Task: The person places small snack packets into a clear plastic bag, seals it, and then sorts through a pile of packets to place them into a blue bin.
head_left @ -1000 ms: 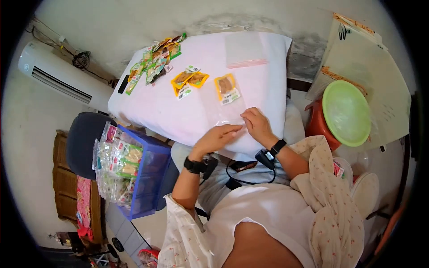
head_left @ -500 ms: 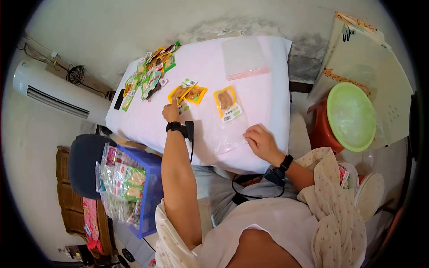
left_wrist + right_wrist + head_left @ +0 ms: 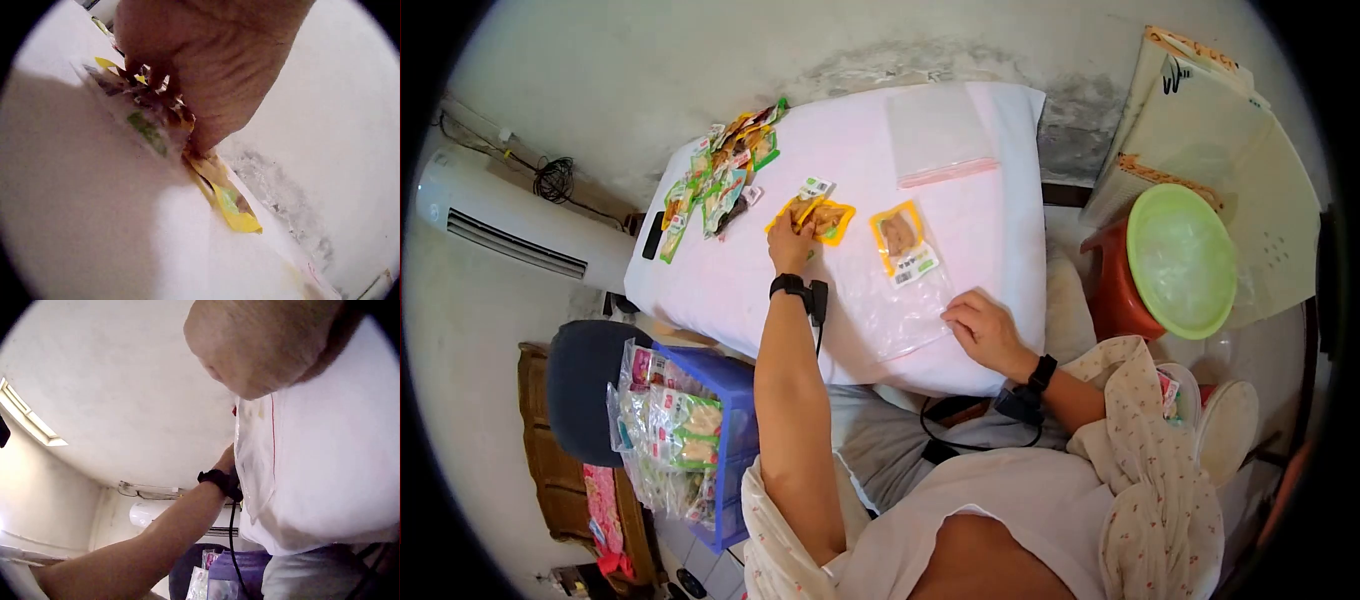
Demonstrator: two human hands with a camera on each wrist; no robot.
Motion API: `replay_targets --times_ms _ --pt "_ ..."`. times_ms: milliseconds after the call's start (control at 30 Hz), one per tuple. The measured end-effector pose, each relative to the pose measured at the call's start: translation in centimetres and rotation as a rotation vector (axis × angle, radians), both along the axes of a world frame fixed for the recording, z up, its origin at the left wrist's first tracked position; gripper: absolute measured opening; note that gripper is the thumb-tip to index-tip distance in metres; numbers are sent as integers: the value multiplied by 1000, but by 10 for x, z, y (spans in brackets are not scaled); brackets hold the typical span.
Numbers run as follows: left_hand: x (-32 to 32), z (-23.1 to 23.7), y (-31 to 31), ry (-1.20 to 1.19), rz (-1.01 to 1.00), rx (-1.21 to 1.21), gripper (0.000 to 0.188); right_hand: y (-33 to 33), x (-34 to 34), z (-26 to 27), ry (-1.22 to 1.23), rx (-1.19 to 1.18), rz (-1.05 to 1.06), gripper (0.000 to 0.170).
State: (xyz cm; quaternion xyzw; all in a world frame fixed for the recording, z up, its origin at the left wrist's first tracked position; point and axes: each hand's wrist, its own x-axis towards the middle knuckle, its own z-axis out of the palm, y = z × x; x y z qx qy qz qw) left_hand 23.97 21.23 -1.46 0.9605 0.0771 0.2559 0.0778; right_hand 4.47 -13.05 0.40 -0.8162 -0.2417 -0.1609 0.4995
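My left hand [image 3: 788, 242] is over a few yellow-edged snack packets [image 3: 833, 222] on the white-covered table, its fingers bent round one. In the left wrist view the left hand [image 3: 206, 69] grips a shiny packet [image 3: 150, 128], and another yellow packet [image 3: 234, 209] sticks out beside the thumb. A clear zip bag [image 3: 890, 325] lies flat in front of the body. One yellow snack packet [image 3: 900, 243] rests at the bag's far end. The right hand [image 3: 988, 328] pinches the bag's near right edge; its fingertips are hidden in the right wrist view.
A heap of colourful snack packets [image 3: 725, 165] lies at the table's far left, beside a black phone [image 3: 654, 235]. Toward the far right is a stack of clear zip bags [image 3: 943, 135]. A blue crate [image 3: 740, 440] of filled bags stands left; a green basin [image 3: 1180, 260] stands right.
The left hand has left the zip bag's mouth and reached forward and left to the yellow packets, where its fingers now grip. The right hand has stayed at the bag's edge.
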Motion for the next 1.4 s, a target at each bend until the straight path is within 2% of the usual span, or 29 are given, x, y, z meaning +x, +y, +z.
replay_targets --times_ms 67,200,267,300,367,433,533,600,633,667,733,767,800,867,900,933,967,1000,1067,1100,1133,1200,1333,1400 --pt "-8 18 -9 198 36 -71 46 -1 0 1 6 3 -6 9" --pt "-15 34 -14 218 9 -70 40 0 2 0 16 54 -40 8" --pt "-28 52 -22 184 53 -211 31 -2 2 0 19 69 -46 9" --pt "-33 53 -19 184 59 -208 31 -2 1 0 18 81 -54 9" --pt "-44 54 -14 -107 -51 -93 23 -3 -1 -2 19 78 -53 8" --pt "-57 59 -10 -154 -41 -146 21 -4 -2 -7 20 73 -62 8" --pt "-80 72 -13 -233 -97 -232 17 -9 -6 -3 -39 -24 3 18" --pt "-105 89 -29 -179 -238 -410 16 -11 -11 14 -211 -89 -114 32" --pt "-115 85 -35 -202 -325 -432 14 -14 -13 14 -194 -84 -157 47" --pt "-136 96 -52 -148 -426 -400 10 -16 -15 19 -197 -87 -160 47" --pt "-174 100 -82 -108 -540 -347 9 -19 -21 32 37 186 -87 53" --pt "-193 101 -99 -26 -582 -399 10 -21 -23 32 137 258 3 52" --pt "-210 101 -115 55 -626 -451 10 -22 -25 29 139 253 3 52" --pt "-240 96 -146 39 -701 -430 12 -23 -31 24 542 489 411 44" --pt "-251 91 -154 41 -699 -435 12 -30 -40 27 532 328 352 36" --pt "-260 85 -161 91 -677 -555 14 -36 -46 24 534 325 353 36" --pt "-268 79 -164 139 -653 -675 17 -43 -50 18 657 320 318 33" --pt "-272 73 -162 135 -650 -677 17 -51 -56 13 777 313 281 31" --pt "-274 58 -153 -90 -549 -467 26 -65 -65 -2 746 358 249 28" --pt "-277 53 -148 -132 -513 -282 34 -71 -67 -15 832 459 242 27" --pt "-278 50 -146 -139 -506 -283 34 -74 -71 -17 918 561 234 26" --pt "-275 47 -142 -129 -436 -92 40 -75 -75 -22 914 575 232 25" --pt "-262 41 -139 -135 -425 -39 40 -68 -65 -44 892 651 250 25" --pt "-255 38 -138 -26 -396 9 37 -65 -54 -57 918 488 193 28"
